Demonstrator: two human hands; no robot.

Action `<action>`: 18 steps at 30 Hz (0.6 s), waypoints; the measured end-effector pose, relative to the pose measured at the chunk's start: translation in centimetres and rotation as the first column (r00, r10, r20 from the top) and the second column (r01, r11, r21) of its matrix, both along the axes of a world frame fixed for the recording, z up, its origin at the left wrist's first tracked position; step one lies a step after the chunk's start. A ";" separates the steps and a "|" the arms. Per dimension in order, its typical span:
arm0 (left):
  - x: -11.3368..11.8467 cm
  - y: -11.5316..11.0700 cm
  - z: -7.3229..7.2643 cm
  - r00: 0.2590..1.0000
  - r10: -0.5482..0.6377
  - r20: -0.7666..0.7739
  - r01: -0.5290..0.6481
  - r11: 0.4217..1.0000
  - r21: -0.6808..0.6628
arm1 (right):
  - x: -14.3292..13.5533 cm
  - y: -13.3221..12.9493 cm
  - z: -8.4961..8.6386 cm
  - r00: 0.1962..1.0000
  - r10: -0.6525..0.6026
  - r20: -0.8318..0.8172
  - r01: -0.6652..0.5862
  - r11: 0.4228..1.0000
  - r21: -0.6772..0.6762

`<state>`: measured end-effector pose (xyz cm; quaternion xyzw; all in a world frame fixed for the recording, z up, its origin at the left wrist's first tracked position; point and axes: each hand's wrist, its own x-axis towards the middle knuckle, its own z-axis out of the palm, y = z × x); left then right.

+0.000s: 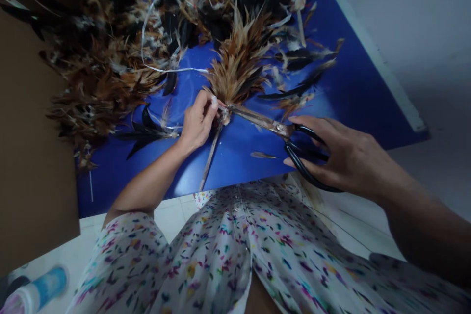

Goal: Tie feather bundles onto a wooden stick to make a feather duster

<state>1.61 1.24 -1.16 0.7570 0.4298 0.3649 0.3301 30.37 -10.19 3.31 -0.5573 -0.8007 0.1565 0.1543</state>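
Note:
A bundle of brown and tan feathers [237, 66] on a thin stick [211, 157], like a feather duster, lies on the blue tabletop [353, 98]. My left hand [200, 122] pinches at the base of the feathers, where the quills meet the stick; a whitish bit shows at the fingertips. My right hand [346, 157] has its fingers through the black handles of a pair of scissors [279, 127]. The blades point left and their tips touch the bound base beside my left fingers. A white plastic strip [176, 69] runs from the bundle toward the back left.
Loose brown and black feathers [106, 78] are heaped along the left and back. Another feather bundle on a stick [300, 14] lies at the back right. A cardboard box [33, 157] stands on the left. A blue-and-white container [46, 289] is at the lower left.

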 end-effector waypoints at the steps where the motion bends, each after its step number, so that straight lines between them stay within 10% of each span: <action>1: 0.0 0.0 0.0 1.000 0.002 0.005 -0.002 1.000 0.000 | -0.2 0.1 0.1 0.999 -0.013 0.032 0.014 1.000 -0.014; 18: 0.2 -0.1 0.0 0.999 0.012 0.037 -0.012 1.000 -0.006 | -3.2 0.1 0.3 0.957 -0.120 0.263 0.147 0.985 -0.087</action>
